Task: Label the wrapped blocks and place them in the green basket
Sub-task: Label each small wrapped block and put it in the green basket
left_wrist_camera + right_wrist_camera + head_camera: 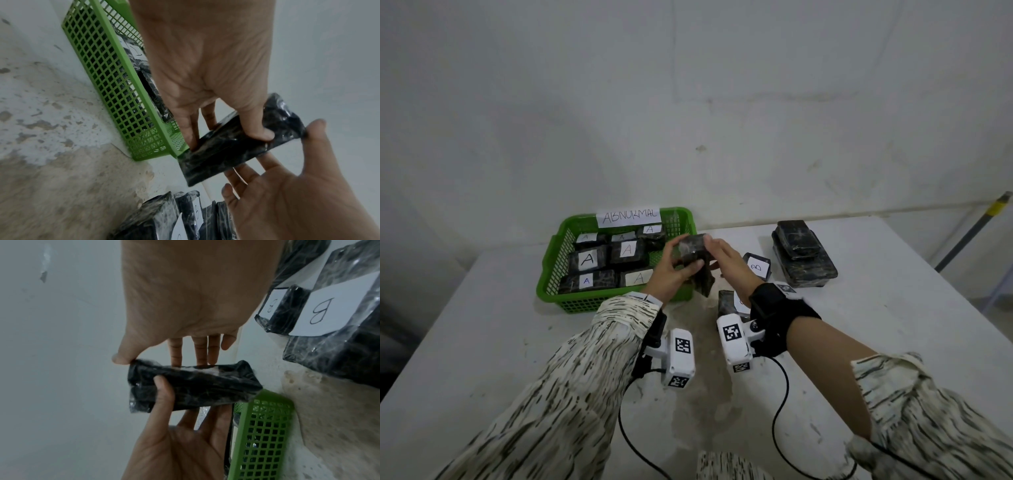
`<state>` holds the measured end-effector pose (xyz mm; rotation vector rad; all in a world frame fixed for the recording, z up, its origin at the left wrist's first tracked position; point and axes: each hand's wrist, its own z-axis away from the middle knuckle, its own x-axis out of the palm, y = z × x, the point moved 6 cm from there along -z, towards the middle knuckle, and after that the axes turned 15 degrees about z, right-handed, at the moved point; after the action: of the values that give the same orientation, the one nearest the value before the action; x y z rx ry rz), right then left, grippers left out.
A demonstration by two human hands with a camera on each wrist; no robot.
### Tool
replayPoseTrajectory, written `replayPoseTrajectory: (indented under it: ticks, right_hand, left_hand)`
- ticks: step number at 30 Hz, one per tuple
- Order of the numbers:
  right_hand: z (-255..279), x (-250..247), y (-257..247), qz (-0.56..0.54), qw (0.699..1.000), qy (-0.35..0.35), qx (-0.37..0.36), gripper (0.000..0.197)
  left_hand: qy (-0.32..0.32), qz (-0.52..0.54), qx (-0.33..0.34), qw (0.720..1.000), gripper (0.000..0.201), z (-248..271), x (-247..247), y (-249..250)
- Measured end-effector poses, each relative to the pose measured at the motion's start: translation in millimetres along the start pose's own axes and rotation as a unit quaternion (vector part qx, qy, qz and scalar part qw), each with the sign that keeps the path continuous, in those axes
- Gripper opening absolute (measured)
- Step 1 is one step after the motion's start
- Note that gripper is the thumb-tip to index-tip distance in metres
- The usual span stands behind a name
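Both hands hold one wrapped block (692, 253) in the air at the centre of the head view, just right of the green basket (551, 274). Left hand (671, 270) grips it, thumb on the near face and fingers behind. Right hand (726, 263) pinches the far end between thumb and straightened fingers. No label shows on the visible faces of this block.

To do the step well, keep the left-hand grip firm on the slippery film, turn a broad flat face upward, and press any label flat from its middle outward. Lower the block into the remaining gap at the right of the basket, label side up, clear of the mesh wall.

Blocks marked "A" fill the basket, whose rear wall carries a sign reading "ABNORMAL" (629, 217). Blocks marked "B" (756, 266) and an unlabelled stack (803, 253) lie right of the hands. Underneath, the surface (482, 342) is white, with worn, stained patches in the lower centre. A plain pale wall (688, 102) fills the upper frame.
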<state>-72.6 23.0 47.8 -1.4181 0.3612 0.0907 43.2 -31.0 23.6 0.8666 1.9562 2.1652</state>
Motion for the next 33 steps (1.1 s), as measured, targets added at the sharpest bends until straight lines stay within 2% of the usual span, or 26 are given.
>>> replayPoseTrajectory:
  ticks: [2, 4, 6, 8, 11, 13, 17, 20, 24, 26, 30, 33]
  right_hand:
    - [-1.0, -0.6, 1.2, 0.025, 1.0, -0.009, -0.003, 0.04]
    - [2.2, -1.0, 3.4, 0.033, 0.999, -0.027, -0.004, 0.034]
    - [4.3, -0.8, 11.2, -0.009, 0.999, -0.052, 0.004, 0.03]
    - [8.3, 1.5, 13.4, -0.093, 0.992, -0.086, 0.007, 0.034]
    - [9.4, 5.3, 9.5, -0.146, 0.983, -0.108, -0.001, 0.036]
    - [8.3, 8.4, 4.8, -0.142, 0.984, -0.108, -0.008, 0.029]
    - [6.0, 10.4, 2.0, -0.109, 0.99, -0.084, -0.011, 0.012]
    - [3.1, 9.3, 3.2, -0.092, 0.993, -0.065, -0.019, 0.01]
    - [4.8, 8.5, 6.7, -0.093, 0.992, -0.083, -0.013, 0.005]
    - [3.9, 8.7, 13.4, -0.085, 0.994, -0.074, -0.007, 0.004]
    - [-3.1, 6.6, 23.5, -0.027, 0.999, -0.011, -0.023, 0.03]
    - [-5.4, 7.1, 23.4, 0.041, 0.998, 0.004, -0.044, 0.047]
  left_hand:
    - [0.048, 0.034, -0.004, 0.998, 0.048, 0.8, -5.2, 1.6]
    - [0.113, 0.112, -0.013, 0.987, 0.041, -0.2, -13.9, 4.3]
    - [0.173, 0.175, -0.025, 0.969, 0.034, -1.1, -24.1, 4.8]
    - [0.204, 0.224, -0.058, 0.951, 0.033, -1.9, -31.9, 1.0]
    - [0.165, 0.22, -0.158, 0.948, 0.041, 4.4, -24.1, -7.9]
    - [0.146, 0.198, -0.191, 0.95, 0.033, 9.5, -19.8, -11.8]
    - [0.134, 0.186, -0.201, 0.952, 0.026, 11.5, -17.3, -12.0]
    - [0.133, 0.185, -0.21, 0.951, 0.029, 12.8, -18.5, -12.2]
    - [0.158, 0.238, -0.142, 0.948, 0.041, 7.8, -27.3, -1.3]
    - [0.146, 0.23, -0.114, 0.956, 0.044, 5.5, -29.8, 7.2]
    - [0.123, 0.208, -0.125, 0.962, 0.024, 9.2, -31.1, 15.2]
    - [0.134, 0.203, -0.135, 0.96, 0.03, 9.0, -37.8, 14.5]
